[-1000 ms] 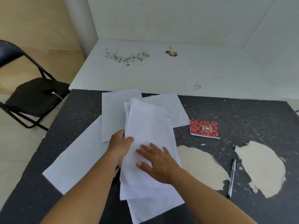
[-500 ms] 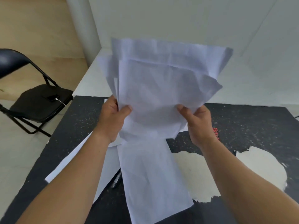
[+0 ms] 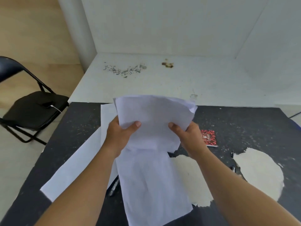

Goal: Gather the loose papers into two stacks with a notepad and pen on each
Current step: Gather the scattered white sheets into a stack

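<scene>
I hold a bundle of white papers (image 3: 154,118) above the dark table (image 3: 244,124), my left hand (image 3: 118,134) gripping its left side and my right hand (image 3: 187,136) its right side. One long sheet (image 3: 153,185) hangs or lies below the bundle toward me. Two more loose sheets (image 3: 76,170) lie flat on the table at the left. A red notepad (image 3: 209,138) lies right of my right hand. One pen (image 3: 114,185) peeks out beside the long sheet; a second pen (image 3: 233,169) shows just right of my right forearm.
Two pale worn patches (image 3: 260,170) mark the dark tabletop. A white table (image 3: 162,82) with stains adjoins the far edge, against white walls. A black folding chair (image 3: 32,108) stands on the floor at the left.
The papers were pressed flat a second ago, then lifted high in both hands. Now the bundle has come down lower, with both hands still gripping its sides.
</scene>
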